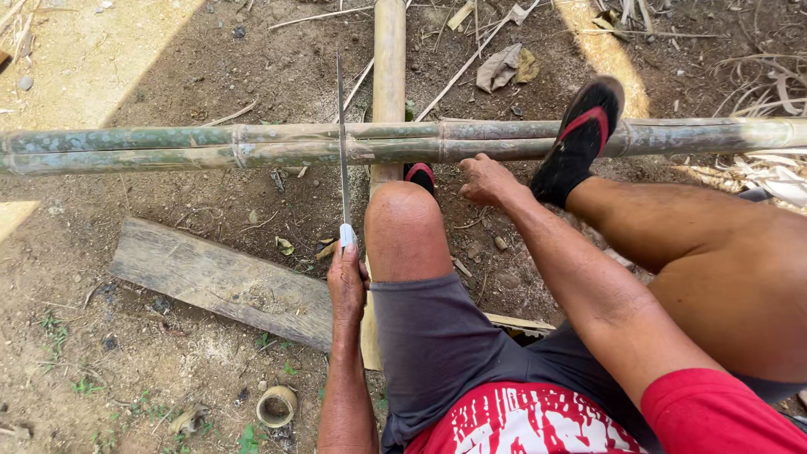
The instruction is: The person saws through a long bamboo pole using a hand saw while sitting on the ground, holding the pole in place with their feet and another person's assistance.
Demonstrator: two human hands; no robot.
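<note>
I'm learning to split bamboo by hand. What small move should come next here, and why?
Probably press the knife further along the pole's length. The left hand grips its handle, the blade stands edge-down across the green bamboo pole, and the right hand and a sandalled foot brace the pole.

Two long green bamboo poles lie side by side across the upper frame, over one tan bamboo pole running up the middle. One long knife, one wooden plank at lower left, one short bamboo ring, two sandals, two hands.
</note>
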